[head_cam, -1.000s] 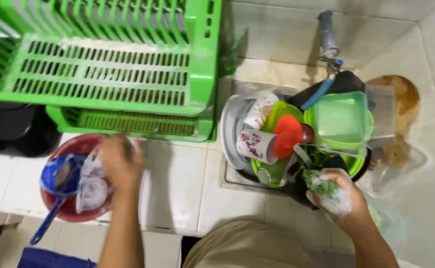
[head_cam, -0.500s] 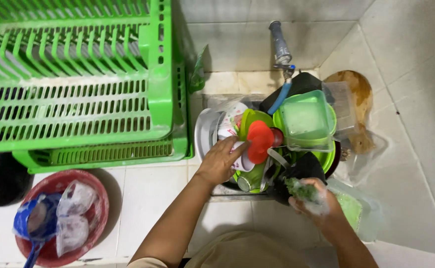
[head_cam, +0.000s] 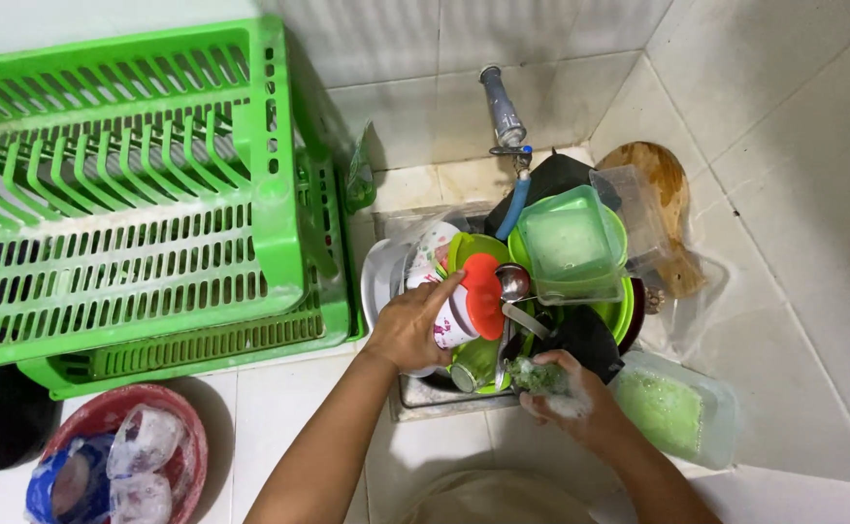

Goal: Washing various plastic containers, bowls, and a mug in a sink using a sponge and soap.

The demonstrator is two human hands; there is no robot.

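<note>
My left hand [head_cam: 408, 325] wraps a patterned mug [head_cam: 449, 315] at the sink's [head_cam: 408, 396] front, forearm angled in from below. My right hand [head_cam: 571, 393], soapy, clutches a green scrub sponge [head_cam: 536, 376]. Stacked dishes hide the basin; the mug's handle is out of sight.

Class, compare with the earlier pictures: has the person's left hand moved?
Yes. The left hand has moved right, away from the red bowl on the counter, to grip the patterned mug in the sink.
</note>
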